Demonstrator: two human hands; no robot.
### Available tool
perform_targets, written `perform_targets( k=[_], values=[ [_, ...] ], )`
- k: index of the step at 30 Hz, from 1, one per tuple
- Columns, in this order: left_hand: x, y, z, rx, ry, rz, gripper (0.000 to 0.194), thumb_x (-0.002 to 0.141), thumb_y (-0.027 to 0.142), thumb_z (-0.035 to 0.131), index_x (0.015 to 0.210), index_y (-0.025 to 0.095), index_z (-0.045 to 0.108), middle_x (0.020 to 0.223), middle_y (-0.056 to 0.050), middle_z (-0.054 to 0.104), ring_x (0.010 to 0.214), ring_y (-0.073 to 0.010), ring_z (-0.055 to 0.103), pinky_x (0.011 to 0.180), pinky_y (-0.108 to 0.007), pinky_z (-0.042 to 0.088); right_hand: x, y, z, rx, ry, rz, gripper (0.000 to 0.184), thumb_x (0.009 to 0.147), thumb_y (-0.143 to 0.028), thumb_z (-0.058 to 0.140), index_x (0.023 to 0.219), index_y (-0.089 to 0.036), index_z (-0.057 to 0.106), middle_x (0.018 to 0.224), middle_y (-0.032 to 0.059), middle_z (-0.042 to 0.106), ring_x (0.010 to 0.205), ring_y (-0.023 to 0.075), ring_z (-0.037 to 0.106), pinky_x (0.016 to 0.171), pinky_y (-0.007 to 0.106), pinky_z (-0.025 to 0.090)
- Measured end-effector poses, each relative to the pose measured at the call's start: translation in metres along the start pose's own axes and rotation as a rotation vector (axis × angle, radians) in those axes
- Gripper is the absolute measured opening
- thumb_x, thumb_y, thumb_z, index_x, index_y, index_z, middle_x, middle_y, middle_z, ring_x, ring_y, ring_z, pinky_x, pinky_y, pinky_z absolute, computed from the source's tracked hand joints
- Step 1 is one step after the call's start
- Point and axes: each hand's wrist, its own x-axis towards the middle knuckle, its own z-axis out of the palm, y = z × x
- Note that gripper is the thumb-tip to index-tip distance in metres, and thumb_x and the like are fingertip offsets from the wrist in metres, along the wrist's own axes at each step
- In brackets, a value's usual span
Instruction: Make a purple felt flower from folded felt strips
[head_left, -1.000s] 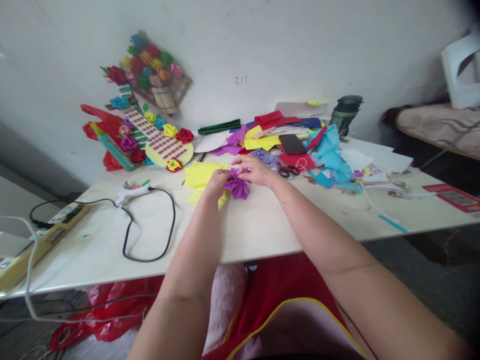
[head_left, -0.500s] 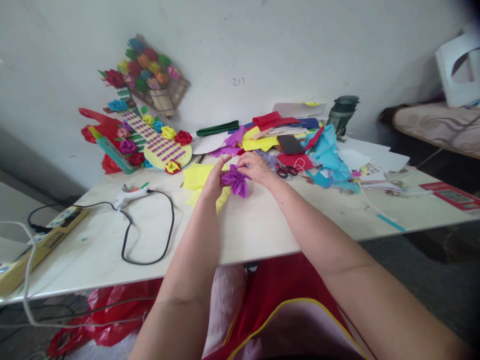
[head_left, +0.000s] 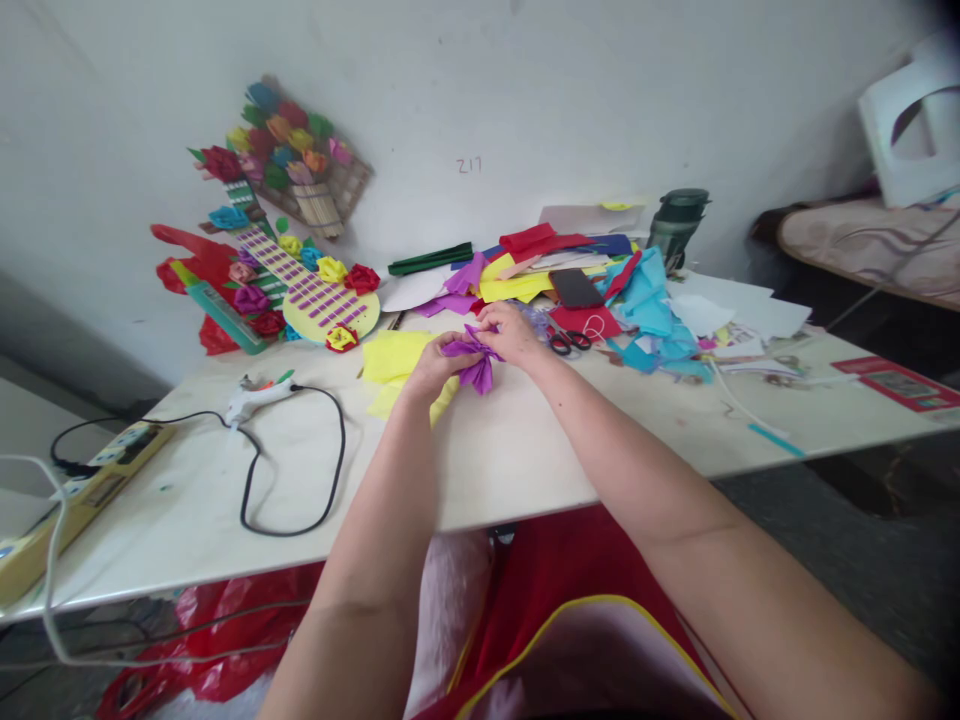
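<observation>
A purple crepe-paper flower (head_left: 478, 374) is held just above the table between both hands, its pleated petals fanned downward. My left hand (head_left: 433, 366) pinches its left side, thumb across the petals. The fingers of my right hand (head_left: 510, 333) close on its upper right edge. Yellow crepe paper (head_left: 394, 358) lies on the table beside and under my left hand. Scissors with black handles (head_left: 570, 341) rest to the right of my right hand.
A white glue gun (head_left: 259, 398) with a looped black cord lies at left, near a power strip (head_left: 90, 505). Behind stand a flower-decorated paper guitar (head_left: 322, 300) and a glue bottle (head_left: 225, 312). Coloured paper, a phone (head_left: 576, 289) and a dark green bottle (head_left: 677, 225) are at the back.
My left hand has shifted from lying open alongside the purple flower to pinching its petals. The right hand keeps its grip, and the view has shifted slightly.
</observation>
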Motion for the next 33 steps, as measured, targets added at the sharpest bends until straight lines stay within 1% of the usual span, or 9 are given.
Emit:
perform_targets(
  k=[5,8,12,14,16,21,24,27,33],
  values=[
    [0.003,-0.005,0.0,0.061,0.029,-0.001,0.04,0.044,0.023,0.082,0.079,0.013,0.066,0.065,0.001,0.065,0.058,-0.011,0.057,0.062,-0.026,0.046,-0.001,-0.003,-0.002,0.007,-0.032,0.059,0.01,0.068,-0.017,0.065,0.058,-0.017,0.062,0.09,0.0063,0.065,0.087,0.0174,0.058,0.083,0.032,0.045],
    [0.003,-0.004,-0.002,0.106,0.039,0.021,0.035,0.047,0.023,0.079,0.078,0.012,0.068,0.063,0.001,0.063,0.054,-0.0102,0.054,0.056,-0.025,0.042,-0.002,-0.007,-0.006,0.002,-0.077,0.09,0.004,0.069,-0.015,0.061,0.067,-0.015,0.065,0.089,0.0064,0.066,0.082,0.0161,0.058,0.08,0.031,0.045],
    [0.003,-0.003,-0.003,0.159,0.047,0.014,0.033,0.047,0.021,0.076,0.078,0.012,0.069,0.061,0.001,0.062,0.054,-0.0112,0.054,0.055,-0.025,0.042,-0.004,-0.012,-0.013,0.025,-0.192,0.086,0.032,0.068,-0.01,0.054,0.097,-0.014,0.066,0.088,0.0033,0.067,0.073,0.0138,0.055,0.073,0.028,0.044],
    [0.004,-0.003,-0.004,0.19,0.04,0.01,0.032,0.047,0.02,0.075,0.077,0.012,0.069,0.063,0.0,0.063,0.058,-0.0124,0.056,0.059,-0.026,0.044,-0.004,-0.012,-0.016,0.028,-0.247,0.036,0.042,0.065,-0.006,0.051,0.104,-0.016,0.065,0.089,0.0025,0.067,0.075,0.014,0.056,0.073,0.027,0.044],
    [0.004,-0.002,-0.005,0.217,0.03,0.008,0.031,0.047,0.02,0.075,0.077,0.012,0.069,0.065,0.0,0.064,0.06,-0.013,0.057,0.061,-0.026,0.045,-0.004,-0.011,-0.018,-0.004,-0.285,-0.03,0.042,0.063,-0.004,0.05,0.099,-0.016,0.067,0.088,0.0025,0.068,0.079,0.015,0.056,0.076,0.027,0.043],
    [0.002,0.0,-0.006,0.239,-0.016,0.0,0.029,0.049,0.018,0.073,0.077,0.012,0.067,0.063,0.001,0.062,0.059,-0.012,0.055,0.06,-0.025,0.043,-0.003,-0.008,-0.021,-0.092,-0.325,-0.16,0.025,0.061,-0.006,0.051,0.076,-0.015,0.068,0.082,0.0039,0.068,0.079,0.0165,0.056,0.077,0.028,0.041],
    [0.001,0.001,-0.006,0.25,-0.048,-0.011,0.025,0.049,0.017,0.072,0.072,0.012,0.066,0.061,0.002,0.061,0.057,-0.0107,0.053,0.059,-0.024,0.042,-0.003,-0.006,-0.023,-0.087,-0.38,-0.199,0.026,0.06,-0.006,0.052,0.078,-0.015,0.068,0.082,0.0034,0.068,0.076,0.0155,0.057,0.073,0.026,0.041],
    [0.0,0.003,-0.006,0.25,-0.062,-0.021,0.023,0.049,0.017,0.073,0.07,0.012,0.066,0.062,0.001,0.062,0.058,-0.0111,0.054,0.061,-0.025,0.043,-0.002,-0.005,-0.026,-0.09,-0.444,-0.248,0.026,0.062,-0.007,0.053,0.08,-0.016,0.07,0.082,0.003,0.069,0.078,0.0156,0.057,0.075,0.026,0.041],
    [0.0,0.005,-0.008,0.271,-0.11,-0.06,0.031,0.047,0.017,0.072,0.077,0.012,0.068,0.068,-0.001,0.066,0.063,-0.0135,0.058,0.067,-0.028,0.047,0.0,-0.004,-0.035,-0.012,-0.55,-0.298,0.015,0.066,-0.012,0.059,0.073,-0.016,0.072,0.082,0.0045,0.068,0.078,0.0152,0.058,0.074,0.026,0.043]
  ],
)
